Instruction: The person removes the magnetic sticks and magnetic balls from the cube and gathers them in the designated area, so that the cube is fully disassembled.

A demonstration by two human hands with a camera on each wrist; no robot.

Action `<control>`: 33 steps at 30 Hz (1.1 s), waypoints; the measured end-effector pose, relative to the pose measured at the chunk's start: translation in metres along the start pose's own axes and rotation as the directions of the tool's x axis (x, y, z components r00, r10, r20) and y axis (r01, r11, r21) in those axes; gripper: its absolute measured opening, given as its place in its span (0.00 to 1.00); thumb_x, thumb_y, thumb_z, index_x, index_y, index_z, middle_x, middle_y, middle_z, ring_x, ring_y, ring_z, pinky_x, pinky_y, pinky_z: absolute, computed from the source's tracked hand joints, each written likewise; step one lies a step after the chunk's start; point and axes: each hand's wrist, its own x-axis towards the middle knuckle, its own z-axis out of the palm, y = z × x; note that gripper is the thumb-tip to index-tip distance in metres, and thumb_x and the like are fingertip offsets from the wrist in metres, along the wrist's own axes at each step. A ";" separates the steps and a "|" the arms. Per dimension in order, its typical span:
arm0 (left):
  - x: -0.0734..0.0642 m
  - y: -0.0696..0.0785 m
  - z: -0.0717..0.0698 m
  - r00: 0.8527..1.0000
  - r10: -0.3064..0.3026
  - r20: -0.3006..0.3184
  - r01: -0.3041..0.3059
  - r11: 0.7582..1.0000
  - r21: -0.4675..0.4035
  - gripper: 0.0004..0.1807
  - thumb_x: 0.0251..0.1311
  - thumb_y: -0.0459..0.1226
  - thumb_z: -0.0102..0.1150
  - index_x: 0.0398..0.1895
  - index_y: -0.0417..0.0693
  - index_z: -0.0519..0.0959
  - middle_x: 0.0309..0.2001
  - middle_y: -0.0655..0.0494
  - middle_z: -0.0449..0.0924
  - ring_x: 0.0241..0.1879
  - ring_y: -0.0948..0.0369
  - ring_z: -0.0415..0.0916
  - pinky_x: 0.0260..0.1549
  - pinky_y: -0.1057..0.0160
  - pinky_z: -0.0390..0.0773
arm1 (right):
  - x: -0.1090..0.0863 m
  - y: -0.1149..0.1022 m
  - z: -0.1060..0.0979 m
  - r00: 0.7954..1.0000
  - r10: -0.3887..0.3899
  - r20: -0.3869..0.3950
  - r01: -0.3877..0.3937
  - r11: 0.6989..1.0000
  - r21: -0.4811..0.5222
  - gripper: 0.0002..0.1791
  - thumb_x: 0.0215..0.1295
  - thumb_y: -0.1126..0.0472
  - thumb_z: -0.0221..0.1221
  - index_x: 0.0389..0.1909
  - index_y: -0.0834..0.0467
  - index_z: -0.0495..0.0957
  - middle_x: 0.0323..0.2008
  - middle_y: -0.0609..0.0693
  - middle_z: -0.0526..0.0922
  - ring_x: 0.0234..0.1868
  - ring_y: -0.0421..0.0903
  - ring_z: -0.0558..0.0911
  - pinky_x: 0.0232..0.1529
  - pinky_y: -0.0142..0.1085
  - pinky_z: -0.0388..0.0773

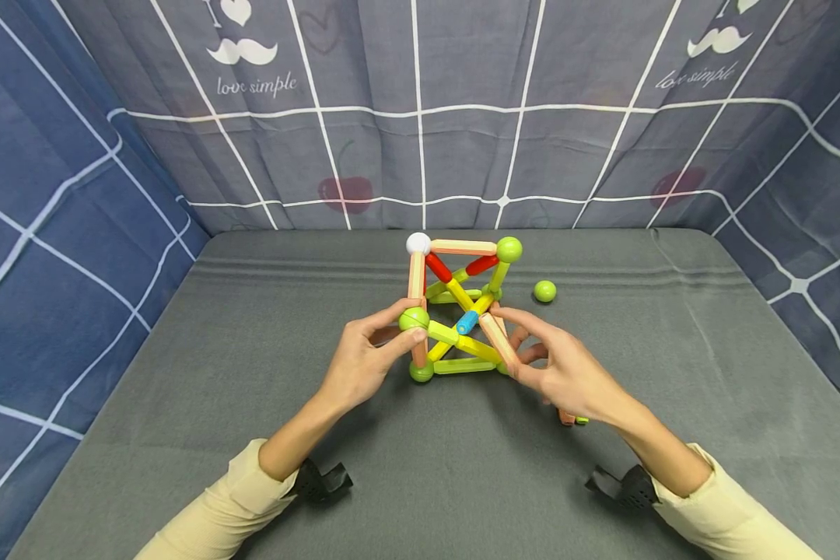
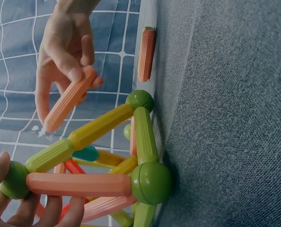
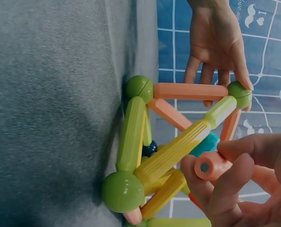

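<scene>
A cube-like frame of magnetic rods and balls stands on the grey cloth. My left hand (image 1: pixel 367 358) pinches the green ball (image 1: pixel 414 320) at its upper front left corner between thumb and fingers. From that ball a green rod (image 1: pixel 442 333) and a yellow rod (image 1: pixel 479 349) slope down to the lower front right ball (image 3: pixel 123 191). Just right of the frame, my right hand (image 1: pixel 567 369) holds a loose orange rod (image 2: pixel 70 99) at a tilt, its hollow-looking end facing the right wrist camera. A blue rod (image 1: pixel 467 322) crosses inside the frame.
A white ball (image 1: pixel 418 244) and a green ball (image 1: pixel 509 250) top the back corners, joined by a pale orange rod (image 1: pixel 463 246). One loose green ball (image 1: pixel 544 292) lies right of the frame. Under my right wrist lie an orange rod (image 1: pixel 566 418) and something green. Curtains hang behind.
</scene>
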 end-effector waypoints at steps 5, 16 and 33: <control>-0.001 0.001 0.000 1.000 -0.002 -0.001 0.002 1.000 0.000 0.21 0.64 0.35 0.64 0.61 0.51 0.79 0.56 0.54 0.81 0.44 0.58 0.83 0.37 0.62 0.76 | -0.007 0.002 -0.002 0.994 0.084 0.071 -0.087 0.996 0.037 0.42 0.63 0.74 0.59 0.71 0.36 0.62 0.43 0.55 0.75 0.17 0.55 0.77 0.08 0.40 0.71; 0.000 -0.001 0.000 1.000 0.001 0.002 -0.001 1.000 -0.003 0.21 0.65 0.35 0.64 0.62 0.50 0.79 0.56 0.51 0.80 0.45 0.58 0.83 0.40 0.60 0.78 | -0.017 0.013 -0.008 0.985 0.147 0.087 -0.162 0.966 0.200 0.38 0.63 0.70 0.63 0.71 0.45 0.60 0.43 0.61 0.73 0.14 0.50 0.71 0.10 0.39 0.69; 0.000 0.000 0.000 1.000 0.002 -0.001 -0.002 1.000 -0.008 0.21 0.64 0.35 0.64 0.61 0.51 0.79 0.56 0.52 0.80 0.44 0.58 0.83 0.42 0.60 0.78 | -0.063 0.062 -0.048 0.981 0.185 -0.059 -0.183 0.982 0.038 0.35 0.67 0.65 0.62 0.72 0.62 0.58 0.37 0.61 0.75 0.15 0.49 0.73 0.16 0.40 0.74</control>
